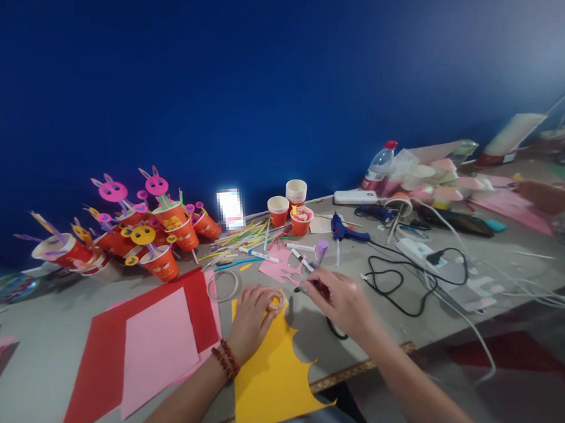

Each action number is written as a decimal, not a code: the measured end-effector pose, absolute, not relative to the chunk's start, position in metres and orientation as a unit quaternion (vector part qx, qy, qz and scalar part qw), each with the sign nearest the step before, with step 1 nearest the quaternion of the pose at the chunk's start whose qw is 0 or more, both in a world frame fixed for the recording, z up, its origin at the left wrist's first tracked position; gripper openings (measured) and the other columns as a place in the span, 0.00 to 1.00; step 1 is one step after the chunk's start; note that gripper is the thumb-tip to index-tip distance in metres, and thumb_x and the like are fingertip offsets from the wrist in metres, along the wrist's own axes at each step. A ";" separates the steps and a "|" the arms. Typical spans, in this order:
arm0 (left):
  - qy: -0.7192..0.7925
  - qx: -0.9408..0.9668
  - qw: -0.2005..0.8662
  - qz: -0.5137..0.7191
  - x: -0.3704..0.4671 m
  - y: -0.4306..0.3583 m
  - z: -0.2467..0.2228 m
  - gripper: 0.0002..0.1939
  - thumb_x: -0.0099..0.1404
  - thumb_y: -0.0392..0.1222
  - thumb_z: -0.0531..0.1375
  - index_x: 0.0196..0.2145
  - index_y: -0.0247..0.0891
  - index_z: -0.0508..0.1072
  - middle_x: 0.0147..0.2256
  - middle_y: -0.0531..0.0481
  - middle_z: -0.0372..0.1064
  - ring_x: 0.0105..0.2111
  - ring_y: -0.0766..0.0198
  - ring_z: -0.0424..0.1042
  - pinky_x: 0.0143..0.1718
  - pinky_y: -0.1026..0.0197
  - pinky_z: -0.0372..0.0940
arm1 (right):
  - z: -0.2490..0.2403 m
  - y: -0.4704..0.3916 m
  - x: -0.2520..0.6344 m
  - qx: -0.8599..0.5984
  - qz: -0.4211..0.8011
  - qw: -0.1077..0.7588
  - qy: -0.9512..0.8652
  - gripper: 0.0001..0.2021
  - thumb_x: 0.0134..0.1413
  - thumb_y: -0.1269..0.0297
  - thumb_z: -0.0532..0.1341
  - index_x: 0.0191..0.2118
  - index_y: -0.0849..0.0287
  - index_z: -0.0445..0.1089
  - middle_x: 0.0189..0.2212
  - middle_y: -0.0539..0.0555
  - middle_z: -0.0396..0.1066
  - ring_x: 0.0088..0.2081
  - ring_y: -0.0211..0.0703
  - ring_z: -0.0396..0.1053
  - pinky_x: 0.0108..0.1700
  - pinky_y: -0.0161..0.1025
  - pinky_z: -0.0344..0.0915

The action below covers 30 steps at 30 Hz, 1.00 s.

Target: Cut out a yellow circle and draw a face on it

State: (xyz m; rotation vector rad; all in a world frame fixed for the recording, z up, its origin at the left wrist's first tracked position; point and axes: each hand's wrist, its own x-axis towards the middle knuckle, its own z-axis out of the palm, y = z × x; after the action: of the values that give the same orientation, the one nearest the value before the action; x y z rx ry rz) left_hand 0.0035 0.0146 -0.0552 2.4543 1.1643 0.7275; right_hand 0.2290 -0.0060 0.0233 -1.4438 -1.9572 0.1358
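Observation:
My left hand (250,317), with a red bead bracelet (225,359) at its wrist, grips a small pale ring (276,301), perhaps a tape roll. The ring rests at the top of a sheet of yellow paper (267,383), whose right edge is cut in scallops. Just to the right, above the table, my right hand (341,297) has its fingers pinched together. A thin dark tip shows by those fingers, but blur hides what it belongs to. Close beyond the hand lie cut pink paper scraps (276,267) and several markers (259,255).
Red paper cups (159,263) with pink and yellow animal figures stand at the left. Red paper (100,347) and pink paper (160,350) lie left of me. A blue glue gun (347,228), black cable (385,288), power strip (420,258) and bottle (379,167) are rightward.

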 end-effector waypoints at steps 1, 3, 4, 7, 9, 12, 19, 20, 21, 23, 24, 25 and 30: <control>0.408 0.861 0.164 0.256 0.003 0.015 -0.055 0.16 0.68 0.36 0.57 0.52 0.45 0.67 0.49 0.47 0.68 0.50 0.53 0.65 0.57 0.43 0.57 | 0.024 -0.002 0.228 -0.555 0.042 0.338 -0.759 0.11 0.64 0.61 0.53 0.33 0.57 0.70 0.22 0.50 0.72 0.25 0.40 0.69 0.29 0.33 0.58; 0.407 0.863 0.162 0.253 0.003 0.015 -0.056 0.16 0.68 0.36 0.57 0.53 0.45 0.67 0.49 0.47 0.68 0.50 0.53 0.65 0.58 0.43 0.57 | 0.025 0.005 0.229 -0.558 0.021 0.327 -0.763 0.11 0.64 0.62 0.54 0.32 0.57 0.69 0.22 0.50 0.73 0.24 0.40 0.69 0.29 0.33 0.57; 0.406 0.864 0.159 0.252 0.003 0.015 -0.057 0.16 0.68 0.36 0.57 0.53 0.45 0.67 0.49 0.47 0.67 0.50 0.53 0.65 0.58 0.43 0.56 | 0.025 0.009 0.229 -0.561 0.011 0.324 -0.762 0.11 0.63 0.62 0.54 0.32 0.57 0.69 0.22 0.50 0.73 0.24 0.40 0.69 0.29 0.34 0.57; 0.406 0.864 0.158 0.253 0.002 0.016 -0.060 0.16 0.67 0.35 0.57 0.52 0.46 0.67 0.50 0.47 0.67 0.51 0.53 0.64 0.58 0.43 0.56 | 0.023 0.022 0.229 -0.565 0.003 0.331 -0.756 0.11 0.63 0.61 0.55 0.32 0.57 0.70 0.21 0.49 0.73 0.24 0.40 0.69 0.28 0.33 0.56; 0.407 0.863 0.160 0.254 0.002 0.016 -0.062 0.16 0.67 0.35 0.57 0.52 0.46 0.67 0.50 0.47 0.66 0.51 0.53 0.64 0.58 0.43 0.55 | 0.020 0.030 0.226 -0.563 0.015 0.341 -0.753 0.10 0.63 0.61 0.55 0.33 0.57 0.70 0.21 0.49 0.73 0.23 0.39 0.68 0.28 0.33 0.56; 0.405 0.865 0.161 0.249 0.002 0.016 -0.061 0.16 0.67 0.34 0.57 0.51 0.45 0.67 0.50 0.47 0.66 0.50 0.53 0.64 0.59 0.42 0.54 | 0.015 0.044 0.217 -0.554 0.028 0.345 -0.757 0.10 0.63 0.62 0.55 0.32 0.57 0.69 0.22 0.49 0.73 0.23 0.39 0.68 0.28 0.33 0.55; 0.409 0.864 0.161 0.243 0.002 0.014 -0.056 0.13 0.67 0.34 0.57 0.48 0.44 0.68 0.50 0.46 0.65 0.51 0.53 0.63 0.56 0.44 0.57 | 0.012 0.070 0.200 -0.566 0.039 0.296 -0.768 0.07 0.61 0.64 0.57 0.35 0.58 0.71 0.23 0.51 0.74 0.25 0.42 0.69 0.28 0.34 0.52; 0.410 0.865 0.161 0.242 0.002 0.014 -0.056 0.13 0.67 0.34 0.58 0.48 0.44 0.68 0.50 0.46 0.65 0.51 0.53 0.63 0.55 0.44 0.58 | 0.012 0.072 0.199 -0.570 0.044 0.287 -0.768 0.07 0.61 0.63 0.57 0.36 0.58 0.71 0.24 0.51 0.75 0.25 0.42 0.70 0.28 0.34 0.52; 0.411 0.864 0.161 0.241 0.002 0.014 -0.056 0.13 0.67 0.34 0.58 0.48 0.44 0.68 0.50 0.46 0.65 0.51 0.53 0.63 0.55 0.45 0.58 | 0.012 0.074 0.197 -0.576 0.049 0.274 -0.769 0.07 0.61 0.63 0.57 0.37 0.57 0.71 0.25 0.51 0.75 0.26 0.43 0.71 0.28 0.34 0.52; 0.413 0.864 0.159 0.240 0.002 0.015 -0.057 0.12 0.66 0.34 0.58 0.47 0.44 0.69 0.50 0.46 0.65 0.51 0.53 0.63 0.54 0.45 0.59 | 0.009 0.078 0.195 -0.588 0.060 0.242 -0.770 0.07 0.61 0.62 0.58 0.38 0.57 0.72 0.26 0.52 0.76 0.28 0.44 0.72 0.28 0.35 0.53; 0.414 0.864 0.158 0.240 0.003 0.015 -0.058 0.12 0.66 0.34 0.58 0.47 0.44 0.69 0.50 0.46 0.65 0.51 0.53 0.63 0.54 0.45 0.59 | 0.006 0.080 0.194 -0.594 0.065 0.226 -0.770 0.07 0.60 0.62 0.59 0.37 0.57 0.72 0.27 0.53 0.76 0.28 0.45 0.72 0.28 0.35 0.53; 0.416 0.862 0.157 0.241 0.003 0.015 -0.059 0.12 0.66 0.33 0.58 0.47 0.44 0.69 0.50 0.46 0.65 0.50 0.52 0.63 0.54 0.45 0.59 | 0.002 0.082 0.193 -0.598 0.071 0.213 -0.769 0.07 0.59 0.61 0.60 0.35 0.58 0.72 0.26 0.54 0.76 0.28 0.46 0.72 0.28 0.35 0.53; 0.421 0.857 0.163 0.249 0.003 0.017 -0.063 0.17 0.64 0.33 0.60 0.50 0.45 0.69 0.49 0.47 0.66 0.50 0.53 0.63 0.53 0.47 0.60 | -0.011 0.077 0.199 -0.596 0.093 0.210 -0.769 0.13 0.60 0.62 0.58 0.25 0.59 0.71 0.24 0.56 0.76 0.29 0.46 0.73 0.29 0.36 0.58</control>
State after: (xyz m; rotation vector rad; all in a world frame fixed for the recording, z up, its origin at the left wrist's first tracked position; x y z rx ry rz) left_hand 0.0025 0.0166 -0.0629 2.4433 1.2022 0.7100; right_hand 0.1993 0.0768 -0.0115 -1.6576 -2.1398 0.2575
